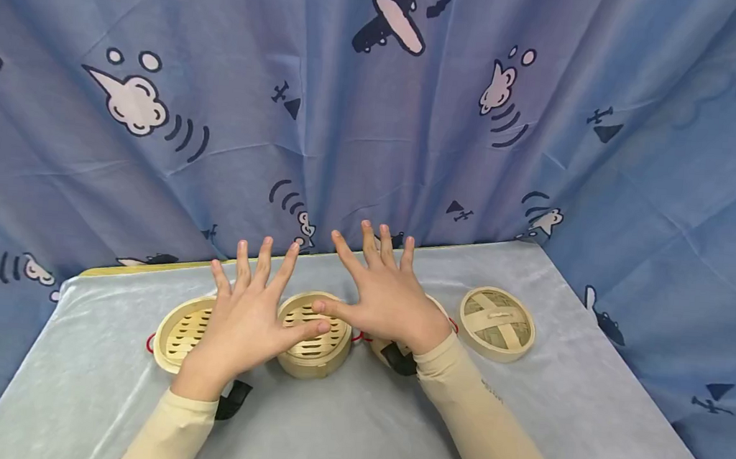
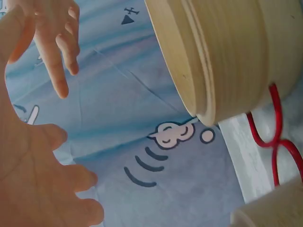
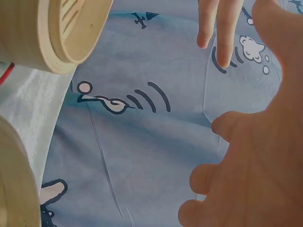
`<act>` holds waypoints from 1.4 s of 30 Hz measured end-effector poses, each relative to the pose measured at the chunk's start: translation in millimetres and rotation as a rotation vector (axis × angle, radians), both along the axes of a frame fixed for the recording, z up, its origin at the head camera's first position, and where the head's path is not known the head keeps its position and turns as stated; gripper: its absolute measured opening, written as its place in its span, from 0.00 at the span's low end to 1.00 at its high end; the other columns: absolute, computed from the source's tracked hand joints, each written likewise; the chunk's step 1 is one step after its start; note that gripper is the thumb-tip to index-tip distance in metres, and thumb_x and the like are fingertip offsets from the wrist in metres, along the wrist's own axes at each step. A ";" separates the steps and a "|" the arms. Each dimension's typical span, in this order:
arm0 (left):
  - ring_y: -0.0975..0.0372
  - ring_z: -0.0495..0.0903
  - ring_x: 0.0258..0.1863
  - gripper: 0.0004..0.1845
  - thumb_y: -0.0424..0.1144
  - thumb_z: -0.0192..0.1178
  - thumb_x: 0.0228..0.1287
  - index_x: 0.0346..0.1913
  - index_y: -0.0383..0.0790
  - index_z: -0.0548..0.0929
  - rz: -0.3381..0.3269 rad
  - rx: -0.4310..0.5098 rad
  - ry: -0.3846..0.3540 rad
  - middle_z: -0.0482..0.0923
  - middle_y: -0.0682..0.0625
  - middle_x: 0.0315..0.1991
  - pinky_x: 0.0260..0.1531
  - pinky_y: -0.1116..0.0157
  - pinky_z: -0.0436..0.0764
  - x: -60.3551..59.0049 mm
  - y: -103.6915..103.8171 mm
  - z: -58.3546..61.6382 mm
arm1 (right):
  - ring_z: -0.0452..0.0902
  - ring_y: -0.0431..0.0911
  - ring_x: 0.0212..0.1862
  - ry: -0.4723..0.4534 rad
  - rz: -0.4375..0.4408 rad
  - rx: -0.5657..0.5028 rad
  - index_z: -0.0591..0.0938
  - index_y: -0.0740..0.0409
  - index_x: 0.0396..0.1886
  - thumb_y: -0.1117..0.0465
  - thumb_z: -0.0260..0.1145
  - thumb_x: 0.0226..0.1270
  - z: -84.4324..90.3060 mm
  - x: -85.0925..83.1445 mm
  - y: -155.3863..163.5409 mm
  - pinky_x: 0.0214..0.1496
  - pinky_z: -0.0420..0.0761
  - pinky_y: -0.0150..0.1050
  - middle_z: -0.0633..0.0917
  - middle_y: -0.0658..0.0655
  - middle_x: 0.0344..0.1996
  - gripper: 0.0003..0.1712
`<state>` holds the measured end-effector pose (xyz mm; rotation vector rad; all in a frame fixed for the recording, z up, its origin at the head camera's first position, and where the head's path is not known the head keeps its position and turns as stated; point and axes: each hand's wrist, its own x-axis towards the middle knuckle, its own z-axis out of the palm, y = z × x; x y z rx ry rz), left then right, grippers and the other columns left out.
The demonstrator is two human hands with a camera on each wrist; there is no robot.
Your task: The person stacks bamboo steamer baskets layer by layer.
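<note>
Both hands hover over the table with fingers spread and nothing in them. My left hand (image 1: 246, 324) is raised above the gap between a left bamboo steamer basket (image 1: 180, 330) and a middle one (image 1: 314, 368), partly covering the left basket. My right hand (image 1: 391, 296) hangs over a third basket (image 1: 376, 349), which it mostly hides. Each thumb overlaps the slatted middle basket in the head view. In the left wrist view, a basket's wooden wall (image 2: 236, 56) looms close beside my left palm (image 2: 33, 175). My right palm (image 3: 260, 175) shows in the right wrist view.
A woven bamboo lid (image 1: 497, 325) lies on the right of the grey cloth-covered table (image 1: 561, 410). Red cord loops (image 2: 277, 142) stick out from the baskets. A blue patterned curtain (image 1: 239, 140) rises behind the table and along its sides.
</note>
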<state>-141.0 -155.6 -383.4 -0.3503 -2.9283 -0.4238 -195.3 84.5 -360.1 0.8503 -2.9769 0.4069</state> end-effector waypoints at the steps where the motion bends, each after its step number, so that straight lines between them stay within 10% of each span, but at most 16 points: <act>1: 0.38 0.20 0.84 0.68 0.89 0.55 0.58 0.91 0.60 0.37 0.003 -0.003 0.000 0.32 0.37 0.89 0.72 0.26 0.22 0.9 -2.3 -0.4 | 0.21 0.64 0.86 -0.003 0.005 0.001 0.41 0.33 0.91 0.12 0.50 0.68 -0.3 0.1 -1.0 0.78 0.22 0.74 0.33 0.64 0.87 0.63; 31: 0.36 0.28 0.86 0.80 0.74 0.78 0.52 0.90 0.41 0.35 0.116 0.177 0.140 0.36 0.32 0.88 0.80 0.32 0.36 45.3 -111.3 -42.1 | 0.27 0.66 0.86 -0.040 0.083 0.099 0.43 0.36 0.92 0.12 0.51 0.67 -25.9 1.4 -28.3 0.78 0.27 0.77 0.40 0.68 0.88 0.65; 42: 0.30 0.29 0.84 0.79 0.73 0.78 0.53 0.90 0.42 0.36 0.143 0.210 0.068 0.38 0.26 0.87 0.77 0.27 0.40 57.5 -142.0 -61.6 | 0.30 0.67 0.86 -0.078 0.170 0.107 0.44 0.38 0.92 0.10 0.52 0.64 -41.5 5.0 -42.6 0.81 0.35 0.76 0.39 0.68 0.88 0.68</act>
